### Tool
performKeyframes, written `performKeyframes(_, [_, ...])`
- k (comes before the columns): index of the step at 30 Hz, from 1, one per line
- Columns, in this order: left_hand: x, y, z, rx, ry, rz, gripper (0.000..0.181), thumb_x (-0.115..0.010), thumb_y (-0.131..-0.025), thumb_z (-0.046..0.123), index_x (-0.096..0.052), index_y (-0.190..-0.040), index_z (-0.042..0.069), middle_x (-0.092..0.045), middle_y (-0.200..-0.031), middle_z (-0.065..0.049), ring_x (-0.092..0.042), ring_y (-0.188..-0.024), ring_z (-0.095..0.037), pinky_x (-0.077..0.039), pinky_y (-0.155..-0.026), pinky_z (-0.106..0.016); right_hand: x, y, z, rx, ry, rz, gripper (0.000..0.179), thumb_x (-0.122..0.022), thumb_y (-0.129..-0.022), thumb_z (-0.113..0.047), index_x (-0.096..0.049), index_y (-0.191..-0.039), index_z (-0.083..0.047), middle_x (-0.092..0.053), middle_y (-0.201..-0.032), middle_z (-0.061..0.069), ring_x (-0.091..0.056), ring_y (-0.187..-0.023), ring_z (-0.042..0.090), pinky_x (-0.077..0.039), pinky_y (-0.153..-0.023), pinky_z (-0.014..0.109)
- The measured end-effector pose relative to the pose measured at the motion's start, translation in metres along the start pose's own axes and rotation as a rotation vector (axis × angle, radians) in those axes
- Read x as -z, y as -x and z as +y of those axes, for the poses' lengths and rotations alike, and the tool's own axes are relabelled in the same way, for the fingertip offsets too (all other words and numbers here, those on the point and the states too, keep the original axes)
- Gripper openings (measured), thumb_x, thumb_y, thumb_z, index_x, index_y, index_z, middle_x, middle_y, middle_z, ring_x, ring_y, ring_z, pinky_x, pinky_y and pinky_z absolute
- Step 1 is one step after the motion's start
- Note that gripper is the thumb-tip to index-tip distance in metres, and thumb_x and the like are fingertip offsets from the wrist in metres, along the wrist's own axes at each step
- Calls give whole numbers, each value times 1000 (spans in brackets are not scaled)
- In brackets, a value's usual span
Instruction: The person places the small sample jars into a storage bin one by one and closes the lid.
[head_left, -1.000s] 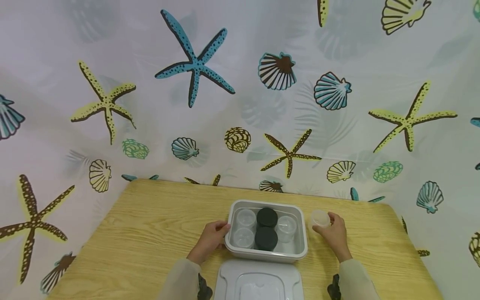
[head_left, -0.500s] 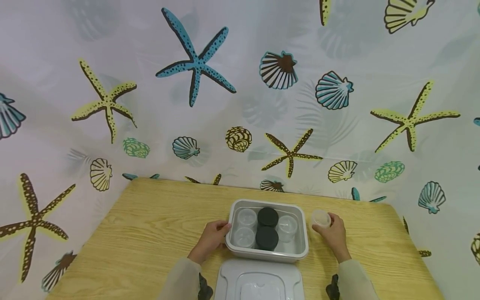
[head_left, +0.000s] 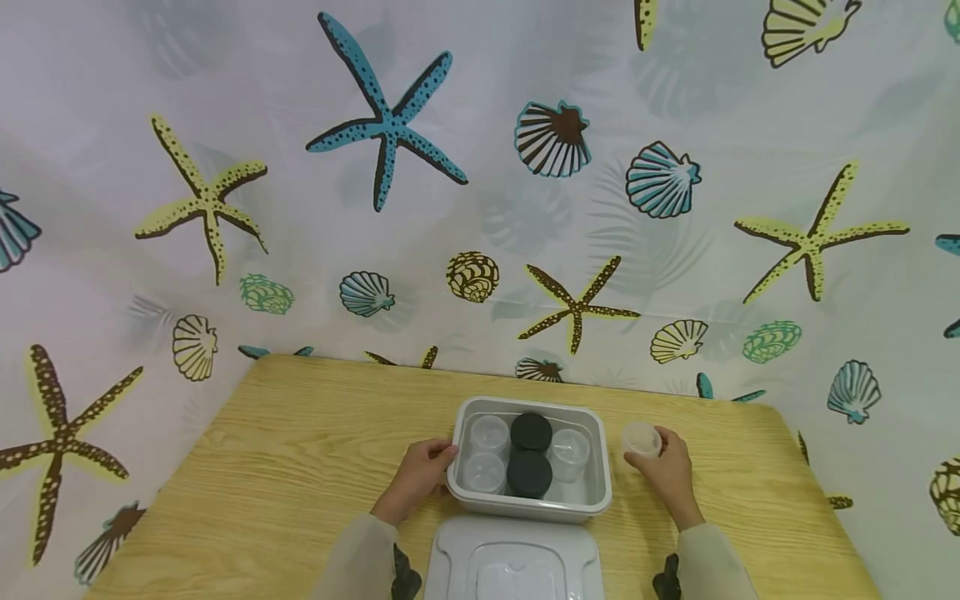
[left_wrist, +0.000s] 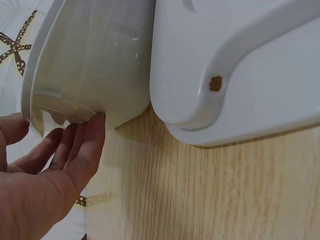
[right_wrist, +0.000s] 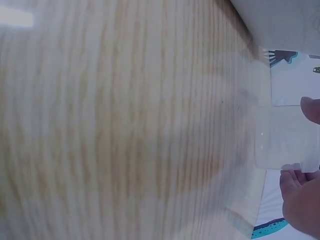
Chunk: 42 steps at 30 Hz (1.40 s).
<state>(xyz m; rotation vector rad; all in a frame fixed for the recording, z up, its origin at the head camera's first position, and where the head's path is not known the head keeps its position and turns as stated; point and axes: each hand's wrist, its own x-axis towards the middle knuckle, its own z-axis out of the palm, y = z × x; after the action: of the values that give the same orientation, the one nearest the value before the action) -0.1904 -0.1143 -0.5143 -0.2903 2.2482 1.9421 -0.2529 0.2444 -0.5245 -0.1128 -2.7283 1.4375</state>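
A light grey plastic bin (head_left: 517,507) sits mid-table. My left hand (head_left: 417,479) grips its left end; the left wrist view has the thumb at the rim and the fingers against the outer wall of the bin (left_wrist: 95,65). To the right of the bin, my right hand (head_left: 670,475) pinches a small clear plastic cup (head_left: 637,437). In the right wrist view the cup (right_wrist: 282,137) is held between thumb and fingertips, close over the wood. Inside the bin are two black round containers (head_left: 529,474) in the middle, with clear round containers (head_left: 490,433) on both sides.
The bin's white lid (head_left: 517,554) lies flat in front of the bin, cut off by the lower frame edge. Under everything is a wood-grain table (head_left: 315,433). A curtain (head_left: 480,217) with starfish and shell prints hangs behind the table and at its sides.
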Motion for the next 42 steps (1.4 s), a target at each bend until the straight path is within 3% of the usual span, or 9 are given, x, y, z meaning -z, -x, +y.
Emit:
performKeyframes(23, [0, -2, 0, 1, -18, 13, 37, -48, -100, 15, -52, -127, -11, -59, -117, -23, -61, -87, -17, -57, -69, -35, 3, 20, -15, -2, -77, -32, 69, -74, -79, -8, -37, -135, 11, -41, -134, 29, -42, -125, 44, -37, -106, 53])
performKeyframes(42, [0, -1, 0, 12, -23, 9, 38, -49, -100, 15, -51, -128, -10, -58, -119, -23, -62, -89, -18, -57, -70, -35, 20, 32, -34, 11, -59, -36, 69, -74, -80, -9, -38, -136, 10, -44, -135, 30, -44, -125, 43, -38, -105, 52])
